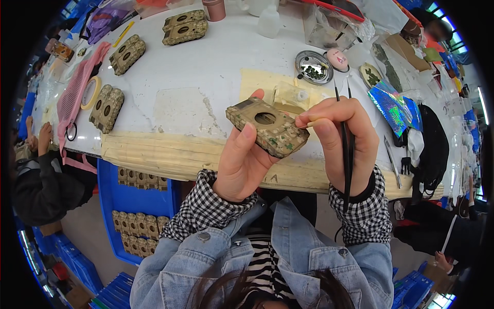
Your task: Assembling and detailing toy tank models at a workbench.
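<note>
My left hand [239,167] grips a camouflage-patterned plastic casing [285,131] above the table's front edge. The casing has a round opening and lies tilted, with a small green patch near its lower end. At its right side, my right hand [357,129] is closed, pinching a thin pale stick [307,125] whose tip is at or very near the casing. Black tweezers [345,170] are tucked in the same hand, their points upward and apart. What the stick's tip touches is too small to make out.
More camouflage casings [106,108] stand on the white table at left and back. A metal dish [299,57] holds dark green bits. Silver tweezers [393,162] lie at right. Below the table, a blue tray [110,198] holds several casings. Other people sit at both sides.
</note>
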### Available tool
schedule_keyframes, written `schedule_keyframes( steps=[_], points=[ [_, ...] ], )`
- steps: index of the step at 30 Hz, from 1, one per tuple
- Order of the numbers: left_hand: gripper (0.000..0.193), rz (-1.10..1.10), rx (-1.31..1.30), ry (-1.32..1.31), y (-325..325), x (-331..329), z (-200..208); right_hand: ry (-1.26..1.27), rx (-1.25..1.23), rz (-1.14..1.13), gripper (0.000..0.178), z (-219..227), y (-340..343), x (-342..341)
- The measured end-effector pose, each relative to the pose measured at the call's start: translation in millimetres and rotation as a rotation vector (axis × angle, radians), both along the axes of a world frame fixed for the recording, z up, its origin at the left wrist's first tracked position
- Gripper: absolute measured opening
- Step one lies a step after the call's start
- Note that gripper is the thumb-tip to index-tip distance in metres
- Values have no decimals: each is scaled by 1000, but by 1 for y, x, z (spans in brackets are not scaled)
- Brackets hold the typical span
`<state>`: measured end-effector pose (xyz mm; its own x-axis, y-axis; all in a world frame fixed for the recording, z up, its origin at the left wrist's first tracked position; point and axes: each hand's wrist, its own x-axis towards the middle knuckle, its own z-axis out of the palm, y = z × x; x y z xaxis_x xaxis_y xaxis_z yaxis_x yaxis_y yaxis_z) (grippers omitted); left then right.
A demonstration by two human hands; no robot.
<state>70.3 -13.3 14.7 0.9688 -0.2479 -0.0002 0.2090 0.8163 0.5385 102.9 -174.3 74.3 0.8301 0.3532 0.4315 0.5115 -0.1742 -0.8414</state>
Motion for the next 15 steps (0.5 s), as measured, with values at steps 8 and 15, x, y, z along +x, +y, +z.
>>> schedule_keyframes(
  steps=[8,15],
  points=[
    [63,2,-4,2,0,0,1,-56,20,-22,8,-5,0,3],
    [63,5,-1,11,1,0,0,-30,-44,1,14,-1,-1,1]
  ],
)
